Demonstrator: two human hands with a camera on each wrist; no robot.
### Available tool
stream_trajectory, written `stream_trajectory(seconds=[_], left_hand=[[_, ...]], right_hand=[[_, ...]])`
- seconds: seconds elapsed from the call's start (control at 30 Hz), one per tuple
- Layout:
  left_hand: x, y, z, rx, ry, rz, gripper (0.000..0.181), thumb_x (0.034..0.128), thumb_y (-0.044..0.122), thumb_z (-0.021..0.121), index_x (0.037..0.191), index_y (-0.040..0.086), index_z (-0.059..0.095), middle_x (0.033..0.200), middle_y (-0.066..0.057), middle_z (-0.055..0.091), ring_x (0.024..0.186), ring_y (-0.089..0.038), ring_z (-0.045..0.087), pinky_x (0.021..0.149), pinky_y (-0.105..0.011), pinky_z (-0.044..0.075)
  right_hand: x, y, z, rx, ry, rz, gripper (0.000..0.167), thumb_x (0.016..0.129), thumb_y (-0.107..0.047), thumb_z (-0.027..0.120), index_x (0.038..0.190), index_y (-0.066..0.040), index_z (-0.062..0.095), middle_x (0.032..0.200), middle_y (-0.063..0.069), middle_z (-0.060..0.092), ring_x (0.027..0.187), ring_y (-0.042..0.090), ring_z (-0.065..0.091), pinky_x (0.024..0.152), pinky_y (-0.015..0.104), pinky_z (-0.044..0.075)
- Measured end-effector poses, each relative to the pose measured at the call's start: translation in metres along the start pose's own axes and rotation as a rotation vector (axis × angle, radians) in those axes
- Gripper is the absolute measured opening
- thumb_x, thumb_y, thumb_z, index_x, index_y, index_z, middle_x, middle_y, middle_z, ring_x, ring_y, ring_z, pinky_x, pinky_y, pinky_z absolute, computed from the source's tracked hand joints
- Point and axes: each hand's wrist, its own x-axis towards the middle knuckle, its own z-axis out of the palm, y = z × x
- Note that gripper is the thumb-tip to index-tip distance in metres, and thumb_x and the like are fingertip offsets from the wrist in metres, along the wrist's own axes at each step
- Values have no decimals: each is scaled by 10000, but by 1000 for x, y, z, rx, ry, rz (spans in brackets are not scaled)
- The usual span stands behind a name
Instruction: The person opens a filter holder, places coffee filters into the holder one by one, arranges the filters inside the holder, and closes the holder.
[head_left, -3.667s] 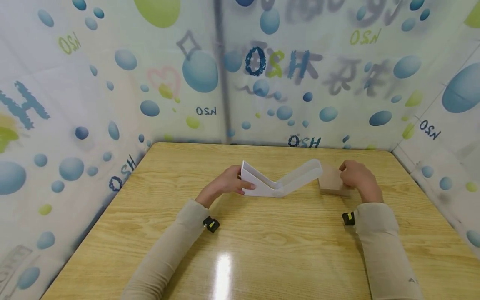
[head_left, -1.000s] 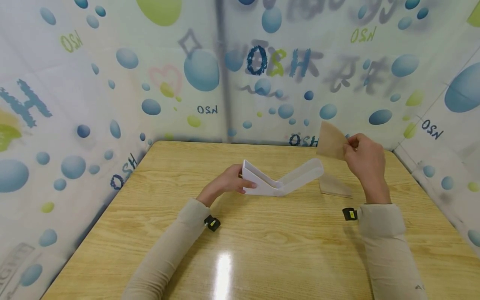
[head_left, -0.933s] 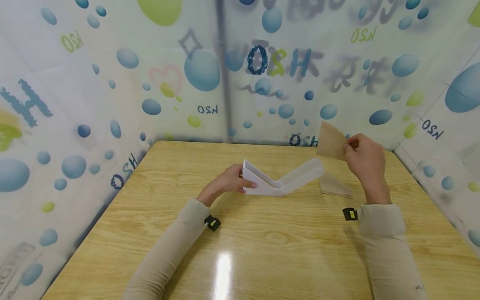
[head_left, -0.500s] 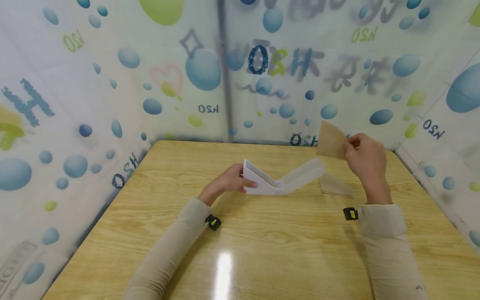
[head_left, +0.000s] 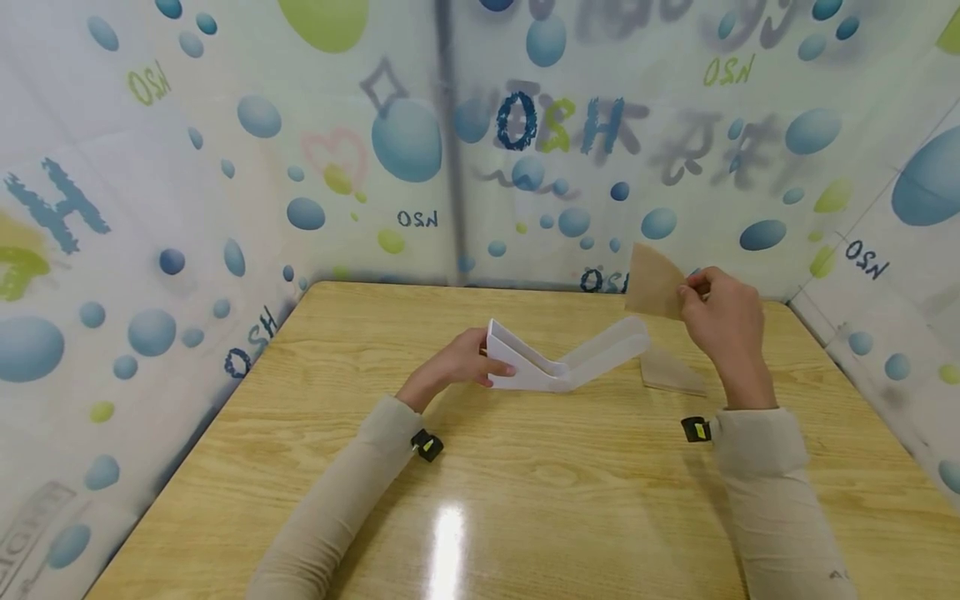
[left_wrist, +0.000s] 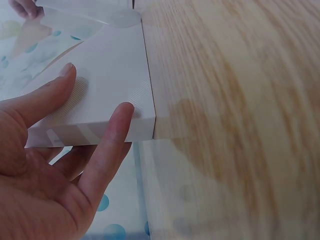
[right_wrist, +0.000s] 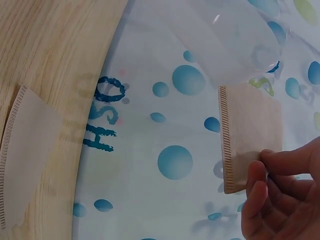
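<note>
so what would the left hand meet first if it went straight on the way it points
The white box, whose end the left hand grips. Beyond it, past the raised lid, the brown filter paper on the table looks next, though depth is unclear.

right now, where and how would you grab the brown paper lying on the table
Probably pinch the right corner of the brown paper, coming from the right. It lies flat on the table with that corner uncovered, while in the head view the translucent flap's tip overlaps its far left corner.
</note>
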Motion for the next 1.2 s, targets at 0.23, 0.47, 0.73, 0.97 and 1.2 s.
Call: stream_trajectory(seconds=[0.23,0.47,0.73,0.97,1.2], left_hand=[[-2,1,0,-1,-4,2,406,924,140,785,1283,58,613,1185,-147,696,958,-223,671,707,-330,624],[-1,2,0,-8,-3,-8,417,920,143,792,1291,65,619,1209,-161,692,970,-234,669,705,-335,623],[-3,2,0,-6,-9,1,410,925,136,785,1291,64,618,1209,-162,690,968,-232,667,695,-326,618],[-3,3,0,-9,-7,2,415,920,137,791,1291,65,618,1208,-161,690,967,-230,664,696,-329,620],[-3,3,0,-9,-6,-4,408,921,133,790,1288,71,621,1203,-156,691,965,-232,668,704,-336,622]], right_hand=[[0,-3,3,-15,0,-12,307,1041,-259,576,1108,14,699,1032,259,740,885,414,657,662,475,485],[-2,-8,3,-19,-8,-27,310,1044,-244,568,1121,31,689,1038,271,735,882,429,659,680,511,497],[-2,-9,6,-2,10,-66,286,1038,-216,583,1108,40,689,1013,276,735,851,431,663,684,521,497],[-2,-11,8,-6,10,-80,276,1033,-213,591,1094,38,687,985,270,734,811,420,659,649,481,483],[-3,-13,9,1,-12,-86,282,1040,-225,586,1108,30,684,1000,264,730,802,401,652,636,447,470]])
